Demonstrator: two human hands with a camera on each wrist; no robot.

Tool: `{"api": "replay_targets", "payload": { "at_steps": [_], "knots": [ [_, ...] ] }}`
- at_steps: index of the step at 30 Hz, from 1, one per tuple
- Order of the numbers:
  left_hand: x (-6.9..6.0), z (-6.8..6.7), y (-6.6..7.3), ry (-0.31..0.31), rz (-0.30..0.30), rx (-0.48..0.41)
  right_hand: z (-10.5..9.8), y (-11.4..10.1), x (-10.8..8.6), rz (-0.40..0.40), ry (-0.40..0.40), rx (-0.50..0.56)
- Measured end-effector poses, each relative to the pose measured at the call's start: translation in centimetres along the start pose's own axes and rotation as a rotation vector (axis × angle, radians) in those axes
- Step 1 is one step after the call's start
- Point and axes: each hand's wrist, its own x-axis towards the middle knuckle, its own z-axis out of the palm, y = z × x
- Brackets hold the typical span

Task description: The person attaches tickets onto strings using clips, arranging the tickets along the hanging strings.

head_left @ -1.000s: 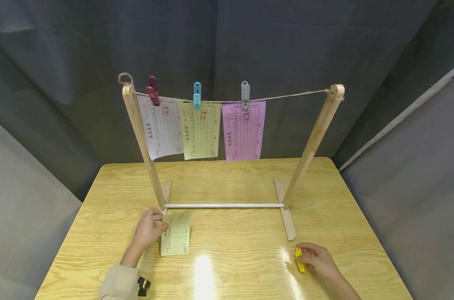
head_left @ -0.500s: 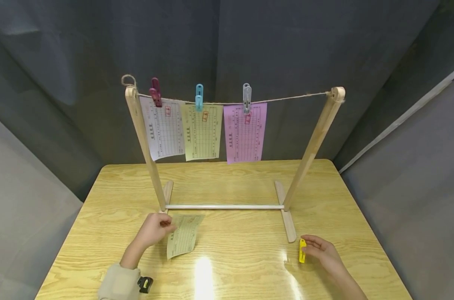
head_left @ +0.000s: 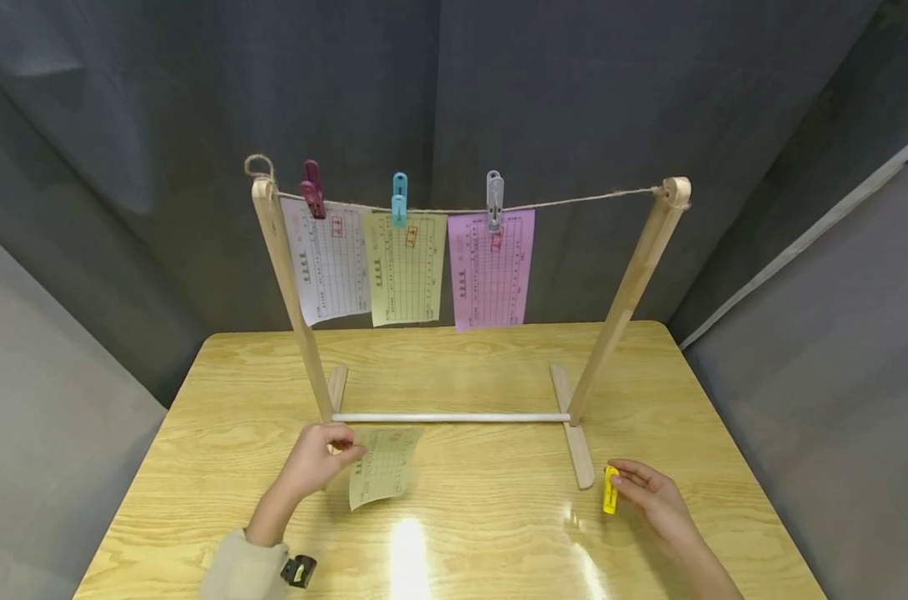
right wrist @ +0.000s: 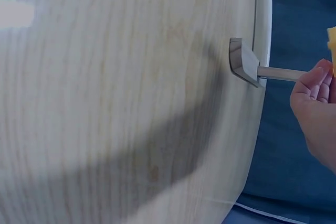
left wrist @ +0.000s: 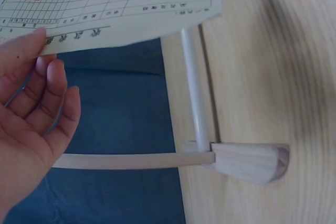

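My left hand (head_left: pixel 321 457) pinches the edge of a pale yellow printed form (head_left: pixel 385 467) between thumb and fingers, near the foot of the rack's left post. The left wrist view shows the same form (left wrist: pixel 131 9), with a red stamp, raised off the table. At the right, my right hand (head_left: pixel 652 497) holds a yellow clothespin (head_left: pixel 611 490) by its fingertips; only part of that clothespin (right wrist: pixel 333 45) enters the right wrist view. Three forms hang from the twine: a white one (head_left: pixel 328 267) under a maroon clip, a yellow one (head_left: pixel 406 275) under a blue clip, a pink one (head_left: pixel 491 279) under a grey clip.
A wooden rack with a left post (head_left: pixel 292 292), a right post (head_left: pixel 626 300) and a white crossbar (head_left: pixel 454 417) stands on the wooden table (head_left: pixel 484 517). Twine (head_left: pixel 589 198) runs between the post tops. Dark curtains (head_left: pixel 559 100) hang behind.
My left hand has lifted the yellow form off the table and carried it rightward. My right hand has moved slightly up and right with the yellow clothespin.
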Motion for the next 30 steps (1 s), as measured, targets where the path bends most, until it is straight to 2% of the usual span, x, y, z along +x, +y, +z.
{"api": "replay_targets", "payload": {
  "at_steps": [8, 14, 20, 25, 30],
  "knots": [
    [0.4, 0.2, 1.5, 0.069, 0.067, -0.029, -0.1, -0.8, 0.2, -0.061, -0.019, 0.105],
    [0.7, 0.3, 2.6, 0.124, 0.174, -0.055, 0.0, -1.9, 0.4, -0.140, -0.052, 0.163],
    [1.7, 0.3, 3.6, 0.195, 0.278, -0.057, 0.3, -3.4, 0.9, -0.200, -0.055, 0.206],
    [2.6, 0.2, 4.4, 0.196, 0.335, -0.060, 0.6, -4.9, 1.4, -0.268, -0.068, 0.225],
    [3.5, 0.1, 5.1, 0.182, 0.353, -0.068, 0.9, -6.7, 1.9, -0.341, -0.065, 0.226]
  ]
}}
